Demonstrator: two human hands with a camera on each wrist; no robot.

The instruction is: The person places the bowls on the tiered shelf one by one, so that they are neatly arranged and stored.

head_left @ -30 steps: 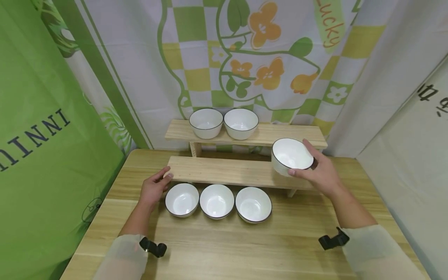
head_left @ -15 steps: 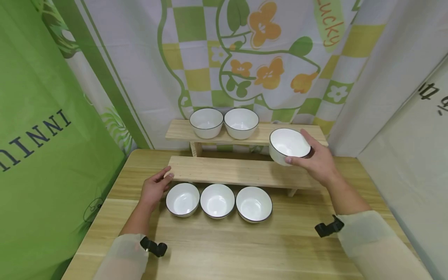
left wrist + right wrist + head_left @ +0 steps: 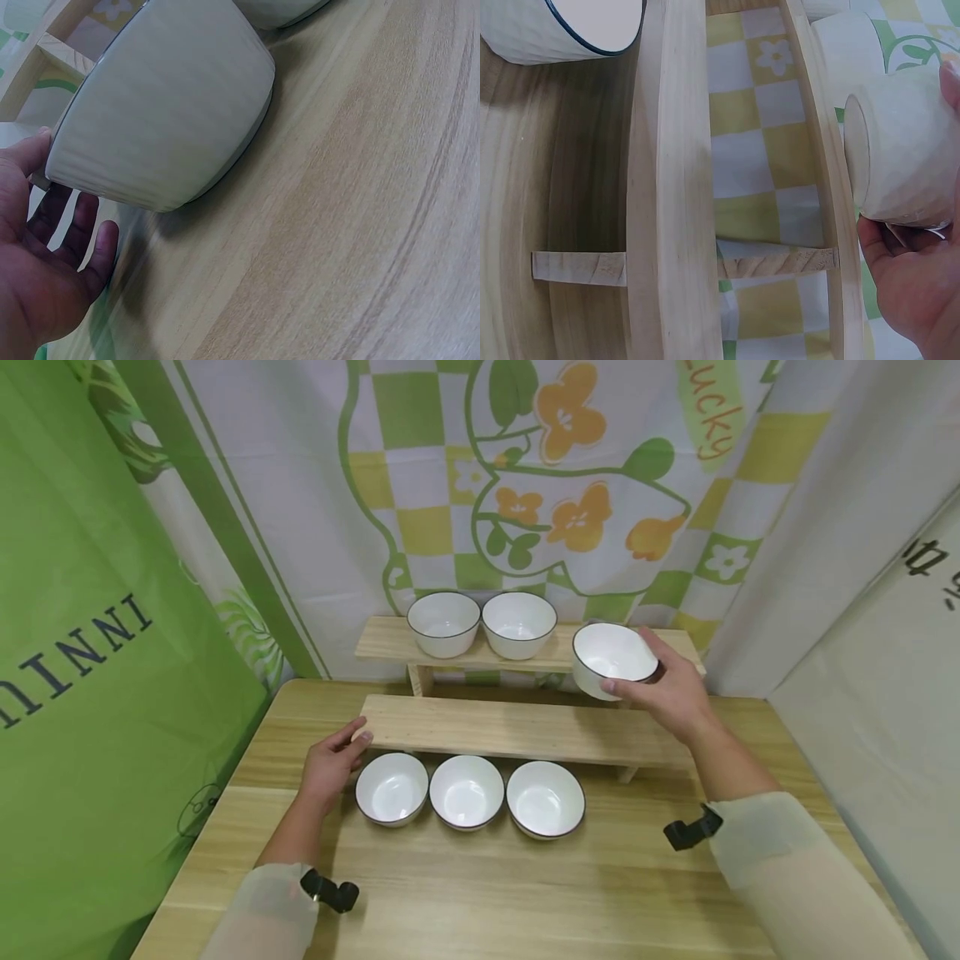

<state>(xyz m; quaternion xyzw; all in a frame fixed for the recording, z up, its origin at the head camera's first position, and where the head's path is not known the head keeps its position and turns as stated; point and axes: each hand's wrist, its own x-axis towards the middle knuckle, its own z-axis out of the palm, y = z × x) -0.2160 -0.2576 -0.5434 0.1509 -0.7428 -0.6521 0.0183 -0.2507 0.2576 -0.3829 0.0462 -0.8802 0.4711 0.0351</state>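
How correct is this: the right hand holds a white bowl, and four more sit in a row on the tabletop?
Four is wrong: the head view shows three white bowls in a row on the tabletop. The rest holds.

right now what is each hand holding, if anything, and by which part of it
The right hand holds a white bowl by its right side; the left hand grips the lower shelf by its left end.

A dark-rimmed white bowl (image 3: pixel 613 660) is held mouth-up
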